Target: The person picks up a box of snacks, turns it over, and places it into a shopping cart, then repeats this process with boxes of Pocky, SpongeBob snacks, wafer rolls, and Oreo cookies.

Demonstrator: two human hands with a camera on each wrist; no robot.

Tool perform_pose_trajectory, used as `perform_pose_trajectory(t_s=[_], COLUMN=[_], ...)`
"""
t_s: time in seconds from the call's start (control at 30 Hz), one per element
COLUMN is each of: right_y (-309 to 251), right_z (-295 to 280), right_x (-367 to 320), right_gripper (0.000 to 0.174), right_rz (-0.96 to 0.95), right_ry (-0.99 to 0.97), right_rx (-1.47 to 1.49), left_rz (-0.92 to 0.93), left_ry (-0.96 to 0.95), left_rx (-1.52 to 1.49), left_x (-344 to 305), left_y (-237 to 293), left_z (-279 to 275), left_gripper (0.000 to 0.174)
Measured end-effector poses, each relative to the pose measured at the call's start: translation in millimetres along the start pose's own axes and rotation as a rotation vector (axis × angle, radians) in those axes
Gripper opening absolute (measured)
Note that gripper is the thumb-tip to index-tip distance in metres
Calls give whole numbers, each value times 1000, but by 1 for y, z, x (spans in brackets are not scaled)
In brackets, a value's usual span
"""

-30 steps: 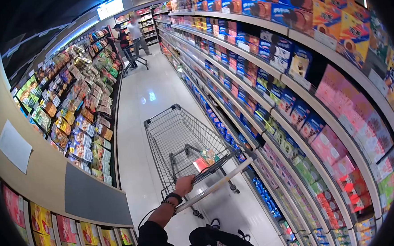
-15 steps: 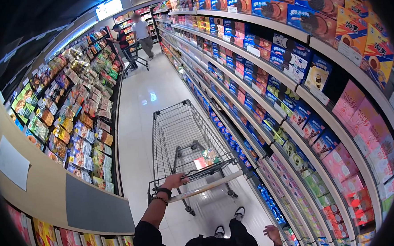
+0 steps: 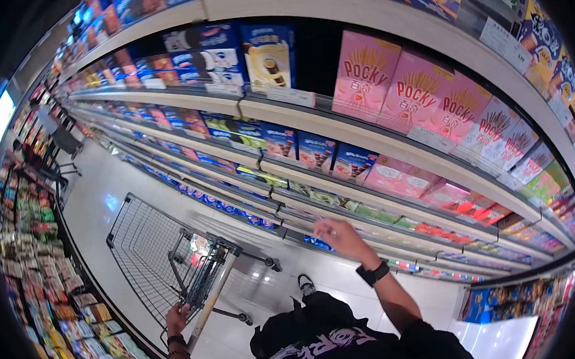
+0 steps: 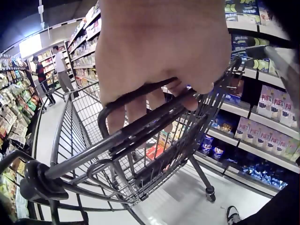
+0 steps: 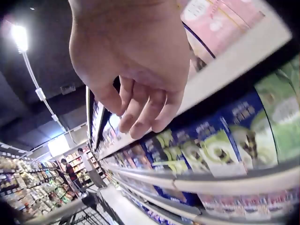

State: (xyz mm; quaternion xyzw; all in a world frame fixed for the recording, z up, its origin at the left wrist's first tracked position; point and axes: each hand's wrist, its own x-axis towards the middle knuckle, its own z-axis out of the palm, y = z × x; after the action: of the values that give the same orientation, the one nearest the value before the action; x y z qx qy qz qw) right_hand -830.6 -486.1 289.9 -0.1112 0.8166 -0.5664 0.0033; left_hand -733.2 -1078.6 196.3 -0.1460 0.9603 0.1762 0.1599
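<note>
My left hand [image 3: 176, 320] grips the dark rear edge of a grey wire shopping cart [image 4: 89, 152], its fingers curled over the bar. The cart's pale handle [image 3: 212, 297] runs across just behind that hand. A small red-and-white pack [image 4: 156, 150] lies in the basket, seen through the wires. My right hand [image 3: 344, 238] is raised in front of the shelves on the right, holding nothing, its fingers loosely bent. Close by in the right wrist view are green-and-blue cookie boxes [image 5: 218, 150] on a lower shelf, with a pink box [image 5: 218, 21] above.
Pink Pocky boxes [image 3: 413, 98] and a yellow-and-blue pack [image 3: 268, 57] fill an upper shelf on the right. Bagged snacks [image 3: 53, 289] line the left side of the aisle. Two people stand with another cart [image 4: 44, 93] far down the aisle.
The view has swung right towards the shelves, so the cart now sits lower left. My right hand has risen from beside my body towards the shelves. The left hand stays on the cart.
</note>
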Motion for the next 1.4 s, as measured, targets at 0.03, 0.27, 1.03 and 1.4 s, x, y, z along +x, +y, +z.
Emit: perform_pose_trajectory(t_s=[0.03,0.27,1.03,1.4], right_y=[-16,-136,-135,-195], right_z=[-10,-48,51,86], right_x=[11,85,185,75], right_gripper=[18,44,17,49], right_rz=[-60,-436,-340,-68], right_ry=[58,227,650,771], right_rx=[-13,-691,-1377,58], left_rz=[21,-40,1065,906], left_ry=[35,-146,-1120,-88], left_rx=[-48,-300,48,138], left_x=[7,68,335,196], left_y=[-4,-17,93,115], left_z=[3,2,73,-207], left_gripper=[54,46,44,25])
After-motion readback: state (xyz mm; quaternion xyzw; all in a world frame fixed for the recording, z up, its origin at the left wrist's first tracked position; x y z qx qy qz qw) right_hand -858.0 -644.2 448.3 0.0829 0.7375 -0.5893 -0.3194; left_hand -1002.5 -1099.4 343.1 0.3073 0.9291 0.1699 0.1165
